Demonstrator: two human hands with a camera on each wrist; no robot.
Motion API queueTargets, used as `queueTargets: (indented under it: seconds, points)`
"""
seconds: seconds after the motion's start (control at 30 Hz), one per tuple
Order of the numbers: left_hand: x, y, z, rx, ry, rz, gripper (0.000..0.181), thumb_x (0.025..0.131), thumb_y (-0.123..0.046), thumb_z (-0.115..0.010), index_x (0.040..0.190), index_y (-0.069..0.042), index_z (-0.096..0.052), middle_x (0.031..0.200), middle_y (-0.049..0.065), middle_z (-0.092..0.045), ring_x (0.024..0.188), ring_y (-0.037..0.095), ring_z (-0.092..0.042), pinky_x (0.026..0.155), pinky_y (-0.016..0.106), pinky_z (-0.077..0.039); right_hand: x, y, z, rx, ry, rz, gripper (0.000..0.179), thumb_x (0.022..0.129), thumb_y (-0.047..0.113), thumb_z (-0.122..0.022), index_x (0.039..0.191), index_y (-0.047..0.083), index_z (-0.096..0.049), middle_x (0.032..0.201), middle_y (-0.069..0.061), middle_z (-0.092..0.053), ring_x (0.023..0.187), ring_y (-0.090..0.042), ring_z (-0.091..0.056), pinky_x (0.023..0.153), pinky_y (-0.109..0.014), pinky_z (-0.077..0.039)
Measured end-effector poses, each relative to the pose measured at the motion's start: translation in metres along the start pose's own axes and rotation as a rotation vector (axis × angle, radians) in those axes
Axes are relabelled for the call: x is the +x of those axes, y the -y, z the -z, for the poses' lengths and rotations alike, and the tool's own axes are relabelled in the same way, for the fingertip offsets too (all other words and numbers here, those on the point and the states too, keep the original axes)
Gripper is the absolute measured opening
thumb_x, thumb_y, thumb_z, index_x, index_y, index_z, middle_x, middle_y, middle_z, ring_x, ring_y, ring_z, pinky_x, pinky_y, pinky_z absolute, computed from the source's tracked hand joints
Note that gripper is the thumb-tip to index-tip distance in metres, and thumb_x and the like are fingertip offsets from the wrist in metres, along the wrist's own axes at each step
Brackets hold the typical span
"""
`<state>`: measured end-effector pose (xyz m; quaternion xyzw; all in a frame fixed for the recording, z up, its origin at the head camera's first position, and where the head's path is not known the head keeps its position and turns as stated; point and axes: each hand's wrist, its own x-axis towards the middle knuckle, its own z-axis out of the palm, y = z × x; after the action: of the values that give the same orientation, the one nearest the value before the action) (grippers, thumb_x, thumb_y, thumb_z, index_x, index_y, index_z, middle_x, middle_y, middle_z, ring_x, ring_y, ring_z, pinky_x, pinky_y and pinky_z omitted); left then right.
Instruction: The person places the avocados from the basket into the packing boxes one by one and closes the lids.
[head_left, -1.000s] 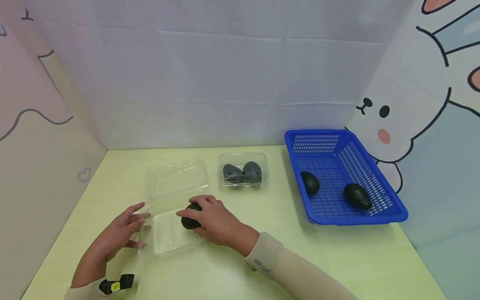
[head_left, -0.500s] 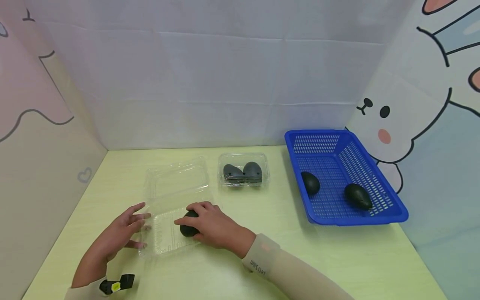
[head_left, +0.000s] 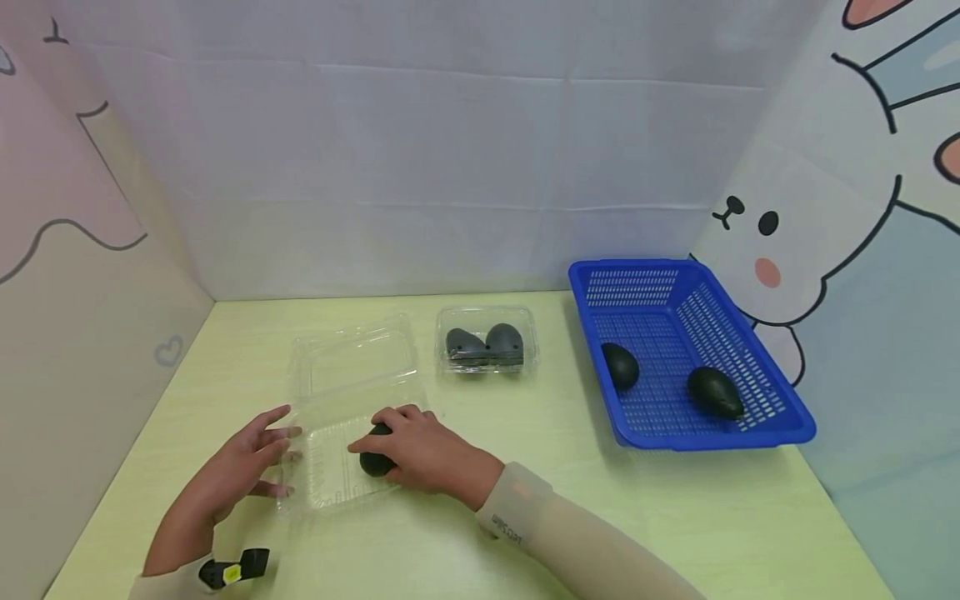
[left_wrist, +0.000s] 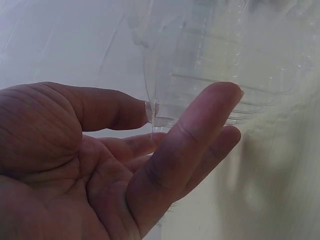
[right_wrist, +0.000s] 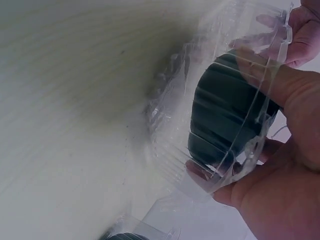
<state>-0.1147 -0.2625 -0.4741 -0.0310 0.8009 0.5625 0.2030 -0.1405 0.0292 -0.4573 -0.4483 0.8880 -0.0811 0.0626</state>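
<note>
A dark green avocado (right_wrist: pixel 225 110) sits over the right part of the base of an opened clear plastic clamshell container (head_left: pixel 330 475). My right hand (head_left: pixel 427 450) grips that avocado from above, fingers and thumb around its sides; in the right wrist view it shows through the ribbed plastic wall. My left hand (head_left: pixel 243 462) is at the container's left side with its fingers spread. In the left wrist view the thumb tip of this hand (left_wrist: pixel 125 155) touches the clear rim, and the other fingers extend alongside the wall. The container's raised lid (head_left: pixel 356 358) leans away at the back.
Behind the right hand stands a closed clear container (head_left: pixel 487 312) with two dark avocados inside. At the right, a blue plastic basket (head_left: pixel 712 442) holds two avocados, one (head_left: pixel 716 393) near its front right. White fabric (head_left: pixel 450 167) hangs along the table's back edge.
My right hand and the avocado have moved slightly toward the near side, lower over the container's base. Over the last half second they barely move. The left hand stays in place.
</note>
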Motion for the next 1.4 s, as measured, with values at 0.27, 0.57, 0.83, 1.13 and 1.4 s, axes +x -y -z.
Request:
queueTargets:
  seconds: [0.27,0.57,0.83,1.13,1.4]
  points:
    - [0.000,-0.001,-0.001,0.000,-0.002,-0.003,0.063,0.111,-0.010,-0.042,0.163,0.000,-0.008,0.155,0.039,-0.029,0.132,0.055,-0.046,0.070,0.044,-0.062,0.004,-0.001,-0.003,0.009,0.037,-0.005,0.056,0.095,0.027,-0.078,0.146,0.038,-0.057,0.143,-0.002,-0.052,0.124,-0.025,-0.053,0.103,-0.042,-0.047]
    - [0.001,-0.001,-0.001,0.010,-0.001,0.003,0.062,0.112,-0.010,-0.042,0.163,0.000,-0.009,0.155,0.040,-0.031,0.129,0.053,-0.051,0.070,0.044,-0.063,0.006,-0.001,-0.003,0.023,0.069,-0.013,0.059,0.095,0.028,-0.078,0.148,0.039,-0.055,0.145,-0.002,-0.051,0.128,-0.026,-0.052,0.105,-0.043,-0.046]
    - [0.001,-0.001,-0.001,0.016,-0.006,0.008,0.062,0.112,-0.011,-0.043,0.163,0.000,-0.010,0.154,0.041,-0.032,0.129,0.054,-0.051,0.070,0.044,-0.063,0.006,-0.003,-0.003,0.041,0.096,-0.015,0.059,0.097,0.031,-0.076,0.150,0.039,-0.053,0.150,-0.005,-0.049,0.136,-0.026,-0.048,0.113,-0.041,-0.040]
    - [0.002,0.000,0.000,0.023,-0.006,0.015,0.063,0.111,-0.012,-0.044,0.163,-0.001,-0.010,0.154,0.041,-0.032,0.127,0.054,-0.053,0.070,0.044,-0.063,-0.004,-0.004,0.009,0.023,0.028,0.031,0.058,0.096,0.039,-0.076,0.150,0.036,-0.054,0.151,-0.005,-0.050,0.141,-0.021,-0.044,0.116,-0.040,-0.034]
    - [0.001,0.002,0.000,0.004,0.007,-0.005,0.063,0.112,-0.012,-0.043,0.163,0.001,-0.009,0.154,0.041,-0.031,0.127,0.052,-0.053,0.070,0.045,-0.062,-0.017,-0.005,0.027,0.019,-0.030,0.025,0.059,0.096,0.040,-0.075,0.150,0.036,-0.054,0.153,-0.005,-0.048,0.143,-0.021,-0.042,0.119,-0.042,-0.031]
